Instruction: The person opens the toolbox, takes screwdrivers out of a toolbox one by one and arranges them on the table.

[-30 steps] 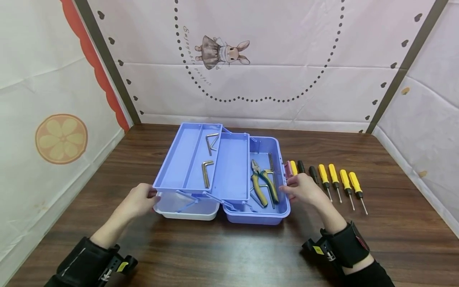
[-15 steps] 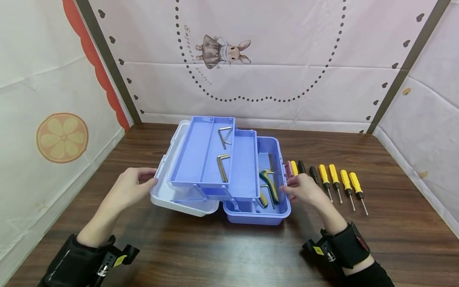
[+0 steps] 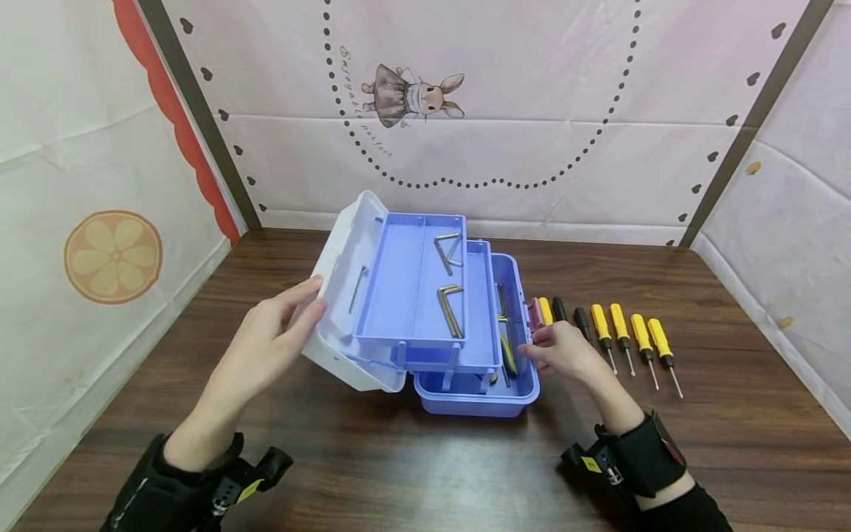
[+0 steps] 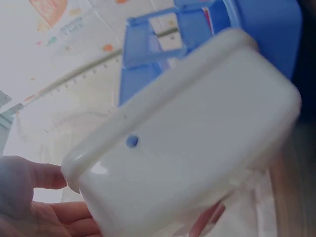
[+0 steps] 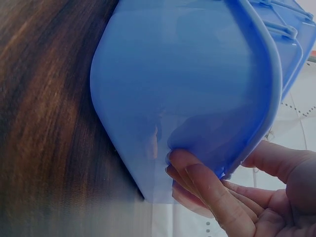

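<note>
A blue toolbox [image 3: 479, 406] stands on the table with its trays fanned out to the left. My left hand [image 3: 255, 355] grips the outer edge of its whitish lid [image 3: 332, 366], which is tilted up. A thin metal rod [image 3: 357, 288] shows against the lid's inside. In the upper tray [image 3: 392, 295] lie several L-shaped hex keys [image 3: 449, 312]. The lower tray [image 3: 480, 295] partly hides pliers [image 3: 509, 356] and more hex keys in the box. My right hand [image 3: 565, 353] holds the box's right wall, thumb at the rim and fingers against the outside in the right wrist view.
Right of the box, screwdrivers with yellow handles [image 3: 620, 329] and black handles [image 3: 581, 323] lie in a row. A pink part [image 3: 535, 314] shows by the box's right rim. Printed cloth walls [image 3: 518, 148] enclose the wooden table [image 3: 425, 473] at the back and sides.
My left hand has raised the lid and moved it rightward. The trays have shifted right over the box, covering more of the pliers. My right hand has stayed at the box's right wall.
</note>
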